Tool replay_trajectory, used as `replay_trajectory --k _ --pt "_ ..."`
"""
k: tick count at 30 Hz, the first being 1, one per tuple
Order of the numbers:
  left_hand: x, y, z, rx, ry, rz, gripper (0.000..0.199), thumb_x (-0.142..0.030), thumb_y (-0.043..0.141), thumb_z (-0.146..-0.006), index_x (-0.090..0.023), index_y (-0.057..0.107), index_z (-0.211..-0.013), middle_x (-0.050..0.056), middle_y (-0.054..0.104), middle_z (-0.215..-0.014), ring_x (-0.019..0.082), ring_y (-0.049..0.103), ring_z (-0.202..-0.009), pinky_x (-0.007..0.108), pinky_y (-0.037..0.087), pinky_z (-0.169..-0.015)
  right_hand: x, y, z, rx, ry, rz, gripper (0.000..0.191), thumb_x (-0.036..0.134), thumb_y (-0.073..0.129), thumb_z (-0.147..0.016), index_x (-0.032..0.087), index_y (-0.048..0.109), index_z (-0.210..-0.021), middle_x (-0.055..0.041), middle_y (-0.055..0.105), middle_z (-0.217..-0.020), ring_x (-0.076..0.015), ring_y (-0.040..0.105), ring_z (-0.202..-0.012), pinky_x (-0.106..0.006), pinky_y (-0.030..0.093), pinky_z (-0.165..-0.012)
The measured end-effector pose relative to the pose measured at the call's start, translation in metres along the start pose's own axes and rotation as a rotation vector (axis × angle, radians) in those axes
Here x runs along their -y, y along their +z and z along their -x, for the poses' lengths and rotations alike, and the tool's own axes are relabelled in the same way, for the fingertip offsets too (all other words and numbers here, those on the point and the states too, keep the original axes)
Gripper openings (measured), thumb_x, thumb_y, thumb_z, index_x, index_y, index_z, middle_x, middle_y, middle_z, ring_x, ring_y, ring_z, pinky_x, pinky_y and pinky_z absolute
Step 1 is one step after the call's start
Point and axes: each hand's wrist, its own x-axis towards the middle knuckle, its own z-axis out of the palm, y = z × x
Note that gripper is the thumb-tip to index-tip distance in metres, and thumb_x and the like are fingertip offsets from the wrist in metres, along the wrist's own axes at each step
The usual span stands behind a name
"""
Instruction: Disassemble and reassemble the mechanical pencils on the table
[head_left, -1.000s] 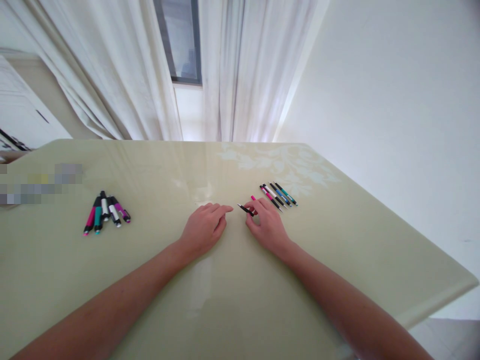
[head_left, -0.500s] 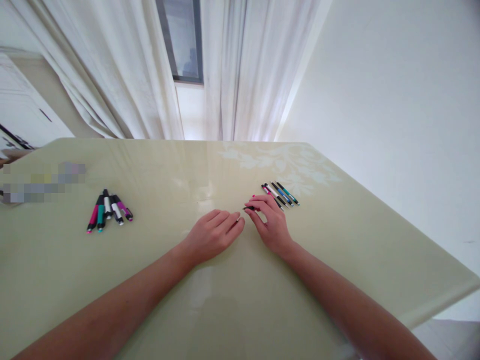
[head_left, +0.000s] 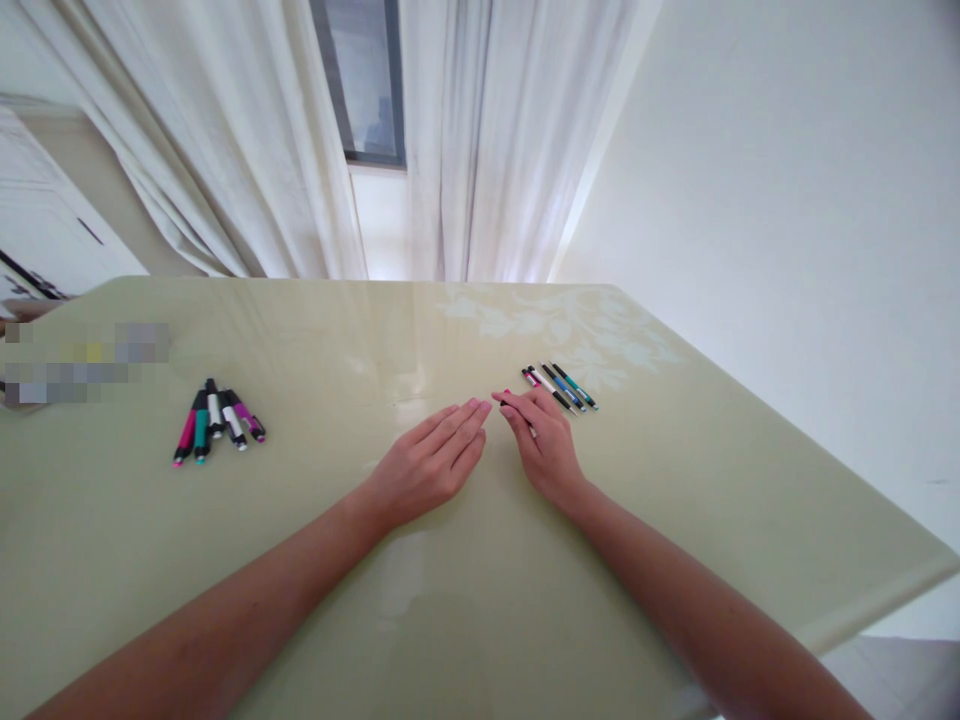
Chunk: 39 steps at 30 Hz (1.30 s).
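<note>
My right hand (head_left: 546, 440) is closed around a slim dark pen (head_left: 531, 428), whose middle is partly hidden by the fingers. Left of it, my left hand (head_left: 435, 460) rests low over the table with its fingers stretched forward and nothing visible in it; its fingertips are close to the right hand's. Just beyond the right hand, several slim pens (head_left: 564, 386) lie side by side, one partly covered by the fingers. To the left lies a group of thicker pens (head_left: 217, 415) in pink, teal, white and purple with black parts.
The pale, glossy table (head_left: 315, 620) has a white leaf pattern near its far right. A blurred-out item (head_left: 86, 362) sits at the far left edge. White curtains (head_left: 517, 140) hang behind the table, and a wall (head_left: 787, 200) rises on the right.
The pen in my right hand has turned, its end now showing below the fingers towards the palm. My left fingers have straightened and moved slightly up and right.
</note>
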Motion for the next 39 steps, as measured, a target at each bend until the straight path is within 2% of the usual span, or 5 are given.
replay_trajectory --k 6,10,13,28,39 --pt "0.0 0.002 0.0 0.009 -0.08 0.031 0.029 -0.01 0.049 -0.102 -0.014 0.064 -0.128 0.017 0.049 -0.157 0.03 0.045 -0.147 0.048 0.047 -0.117 0.0 0.002 0.001 -0.005 0.0 -0.058 0.019 0.031 0.061 -0.101 0.025 0.074 -0.113 -0.0078 0.067 -0.098 -0.0238 0.064 -0.098 -0.04 0.054 -0.093" --pt "0.006 0.012 0.006 0.041 -0.304 0.042 0.029 -0.009 0.05 -0.101 -0.017 0.065 -0.124 0.012 0.071 -0.133 0.026 0.071 -0.114 0.041 0.057 -0.093 -0.001 0.003 0.0 0.014 -0.022 -0.115 0.008 0.029 0.067 -0.098 0.023 0.071 -0.101 -0.0064 0.07 -0.094 -0.0236 0.065 -0.097 -0.042 0.054 -0.097" --pt "0.01 0.018 0.009 0.061 -0.416 0.062 0.03 -0.008 0.055 -0.099 -0.021 0.066 -0.124 0.007 0.077 -0.112 0.025 0.072 -0.093 0.039 0.056 -0.081 -0.001 0.003 -0.001 0.02 -0.063 -0.153 0.005 0.026 0.066 -0.098 0.024 0.07 -0.099 -0.0049 0.07 -0.092 -0.022 0.065 -0.093 -0.045 0.052 -0.104" --pt "0.01 0.018 0.01 0.05 -0.35 0.151 0.027 -0.013 0.05 -0.103 -0.02 0.064 -0.125 0.007 0.074 -0.105 0.024 0.067 -0.096 0.039 0.054 -0.088 0.003 0.004 0.002 0.076 -0.11 -0.157 0.007 0.028 0.065 -0.099 0.026 0.071 -0.101 -0.0047 0.073 -0.095 -0.0212 0.067 -0.092 -0.048 0.048 -0.11" --pt "0.01 0.011 0.01 0.054 -0.158 0.395 0.034 -0.02 0.045 -0.107 -0.018 0.052 -0.14 0.009 0.073 -0.109 0.022 0.07 -0.099 0.035 0.058 -0.087 0.004 0.007 0.009 0.161 -0.052 -0.159 0.022 0.044 0.07 -0.095 0.023 0.066 -0.1 -0.0044 0.074 -0.091 -0.0195 0.07 -0.083 -0.036 0.057 -0.082"
